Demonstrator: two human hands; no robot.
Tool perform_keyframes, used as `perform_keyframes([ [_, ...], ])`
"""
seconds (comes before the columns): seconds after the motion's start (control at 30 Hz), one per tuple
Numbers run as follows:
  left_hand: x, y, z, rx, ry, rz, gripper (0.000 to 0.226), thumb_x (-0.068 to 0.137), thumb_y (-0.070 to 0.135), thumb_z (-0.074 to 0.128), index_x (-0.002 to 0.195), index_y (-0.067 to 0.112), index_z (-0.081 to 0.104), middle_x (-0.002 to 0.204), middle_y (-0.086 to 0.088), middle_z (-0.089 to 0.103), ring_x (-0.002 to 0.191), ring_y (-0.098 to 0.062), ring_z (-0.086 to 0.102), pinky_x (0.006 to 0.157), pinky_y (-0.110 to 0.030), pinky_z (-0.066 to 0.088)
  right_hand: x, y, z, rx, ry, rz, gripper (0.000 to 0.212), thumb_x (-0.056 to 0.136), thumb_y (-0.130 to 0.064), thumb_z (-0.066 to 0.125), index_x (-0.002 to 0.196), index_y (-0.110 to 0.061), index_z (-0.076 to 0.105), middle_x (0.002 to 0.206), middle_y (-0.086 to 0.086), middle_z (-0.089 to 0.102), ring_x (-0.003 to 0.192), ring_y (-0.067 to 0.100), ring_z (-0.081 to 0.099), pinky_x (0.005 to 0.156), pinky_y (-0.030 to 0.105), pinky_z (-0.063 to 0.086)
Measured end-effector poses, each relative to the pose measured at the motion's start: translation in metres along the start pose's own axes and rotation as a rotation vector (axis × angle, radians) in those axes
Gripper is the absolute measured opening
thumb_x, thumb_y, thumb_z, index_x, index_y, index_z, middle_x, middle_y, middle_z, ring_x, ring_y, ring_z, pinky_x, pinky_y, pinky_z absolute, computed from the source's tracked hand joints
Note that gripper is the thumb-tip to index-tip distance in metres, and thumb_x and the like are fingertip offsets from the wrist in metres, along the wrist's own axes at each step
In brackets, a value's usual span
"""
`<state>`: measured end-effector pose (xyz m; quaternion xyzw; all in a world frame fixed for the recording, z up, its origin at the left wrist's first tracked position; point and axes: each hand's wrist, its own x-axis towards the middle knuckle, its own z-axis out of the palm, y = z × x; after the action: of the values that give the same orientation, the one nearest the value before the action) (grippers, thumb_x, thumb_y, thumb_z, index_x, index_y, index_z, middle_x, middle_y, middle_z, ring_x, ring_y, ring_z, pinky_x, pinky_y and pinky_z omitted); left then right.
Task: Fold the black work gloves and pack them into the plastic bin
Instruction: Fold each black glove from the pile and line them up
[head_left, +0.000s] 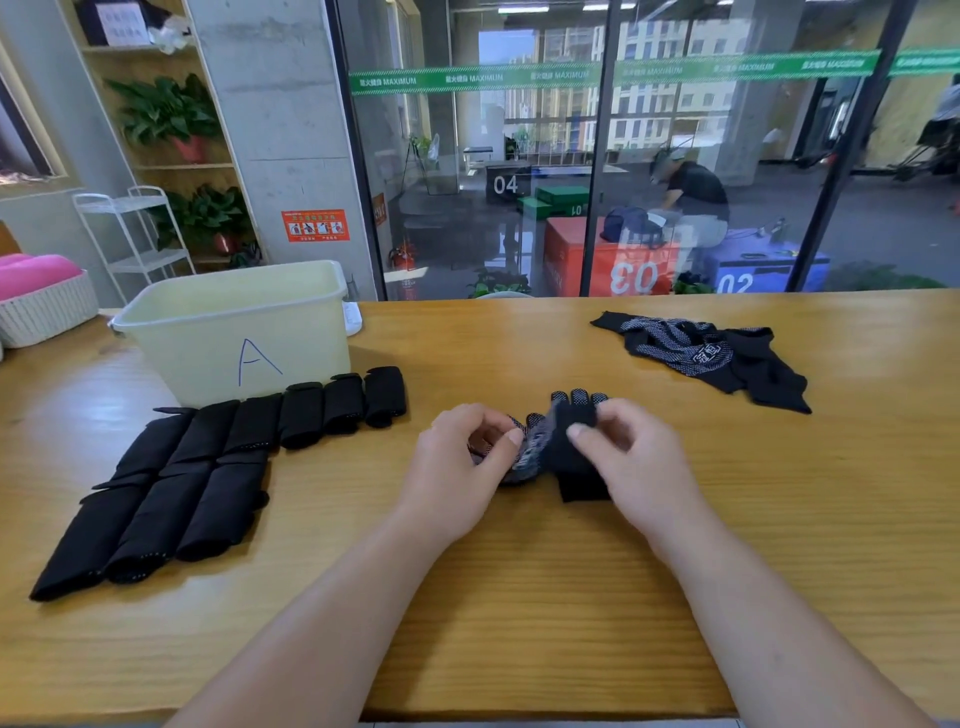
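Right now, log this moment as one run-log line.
step: folding held gloves | left hand: pinches them | right hand: pinches them | folded gloves: rows before bin | unfolded gloves: table, right

Folded black gloves (218, 467) beside bin (234, 327)

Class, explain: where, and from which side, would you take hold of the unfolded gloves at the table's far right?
Probably pinch the unfolded gloves at their rumpled, dotted middle, from above: they lie limp and flat on the table, so no edge offers a side grip.
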<state>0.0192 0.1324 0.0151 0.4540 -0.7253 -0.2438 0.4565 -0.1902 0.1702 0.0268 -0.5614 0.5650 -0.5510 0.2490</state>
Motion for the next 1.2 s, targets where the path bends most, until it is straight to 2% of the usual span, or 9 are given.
perform_keyframes([
  [0.13,0.004,-0.013,0.006,0.211,-0.015,0.132,0.020,0.100,0.041,0.070,0.118,0.034,0.070,0.114,0.023,0.063,0.117,-0.004,0.055,0.101,-0.031,0.046,0.017,0.020,-0.037,-0.058,0.267,0.228,0.006,0.095,-0.028,0.072,0.095,-0.032,0.068,0.091,-0.009,0.077,0.087,0.016,0.074,0.083,0.048,0.062],
  [0.23,0.009,-0.014,0.013,0.370,-0.121,0.179,0.047,0.100,0.053,0.063,0.143,0.034,0.060,0.146,0.017,0.056,0.141,-0.008,0.042,0.118,-0.041,0.038,0.023,0.034,-0.053,-0.341,0.274,0.265,0.011,0.096,-0.031,0.068,0.106,-0.030,0.065,0.094,-0.008,0.075,0.086,0.021,0.073,0.075,0.039,0.056],
  [0.37,0.018,-0.002,0.030,0.600,-0.349,0.222,0.081,0.099,0.073,0.049,0.166,0.032,0.029,0.174,0.011,0.025,0.163,-0.012,0.011,0.133,-0.044,0.012,0.027,0.038,-0.050,-0.422,0.291,0.257,0.025,0.101,-0.028,0.063,0.126,-0.024,0.063,0.106,-0.003,0.073,0.092,0.024,0.067,0.076,0.035,0.049],
  [0.6,0.025,0.006,0.062,0.709,-0.480,0.140,0.107,0.088,0.093,0.037,0.170,0.027,0.015,0.173,0.004,0.030,0.162,-0.013,0.021,0.134,-0.050,0.004,0.027,0.031,-0.058,0.067,0.620,0.384,0.021,0.097,-0.028,0.064,0.117,-0.033,0.063,0.104,-0.001,0.071,0.083,0.020,0.068,0.065,0.034,0.053],
  [0.73,0.025,0.010,0.059,0.738,-0.445,0.127,0.110,0.086,0.097,0.027,0.169,0.026,0.021,0.171,0.004,0.032,0.159,-0.015,0.027,0.134,-0.051,0.006,0.026,0.023,-0.059,0.268,0.749,0.414,0.025,0.090,-0.031,0.063,0.114,-0.031,0.067,0.100,-0.001,0.071,0.087,0.029,0.074,0.075,0.051,0.066],
  [0.87,0.024,0.004,0.050,0.769,-0.383,0.074,0.108,0.084,0.099,0.021,0.162,0.026,0.038,0.163,0.004,0.041,0.154,-0.016,0.035,0.133,-0.051,0.008,0.024,0.016,-0.060,0.373,0.805,0.395,0.023,0.089,-0.029,0.065,0.112,-0.032,0.067,0.103,-0.005,0.071,0.090,0.022,0.072,0.085,0.047,0.064],
  [1.0,0.025,-0.004,0.036,0.793,-0.327,0.027,0.099,0.085,0.097,0.027,0.152,0.027,0.049,0.155,0.006,0.047,0.149,-0.016,0.040,0.133,-0.050,0.011,0.025,0.022,-0.059,0.449,0.759,0.380,0.025,0.085,-0.032,0.069,0.109,-0.037,0.070,0.109,-0.001,0.073,0.089,0.019,0.070,0.090,0.054,0.063],
  [1.1,0.026,-0.011,0.024,0.802,-0.320,0.024,0.093,0.085,0.095,0.032,0.147,0.029,0.051,0.151,0.008,0.049,0.147,-0.016,0.043,0.132,-0.050,0.013,0.025,0.017,-0.058,0.497,0.669,0.349,0.022,0.092,-0.024,0.071,0.111,-0.035,0.071,0.092,-0.005,0.069,0.076,0.015,0.062,0.092,0.048,0.060],
  [1.2,0.024,-0.019,0.007,0.742,-0.361,0.010,0.089,0.086,0.091,0.042,0.150,0.030,0.049,0.155,0.010,0.047,0.153,-0.015,0.036,0.132,-0.049,0.015,0.026,0.015,-0.057,0.538,0.558,0.310,0.019,0.095,-0.021,0.072,0.110,-0.032,0.074,0.097,-0.008,0.076,0.088,0.016,0.071,0.094,0.047,0.060],
])
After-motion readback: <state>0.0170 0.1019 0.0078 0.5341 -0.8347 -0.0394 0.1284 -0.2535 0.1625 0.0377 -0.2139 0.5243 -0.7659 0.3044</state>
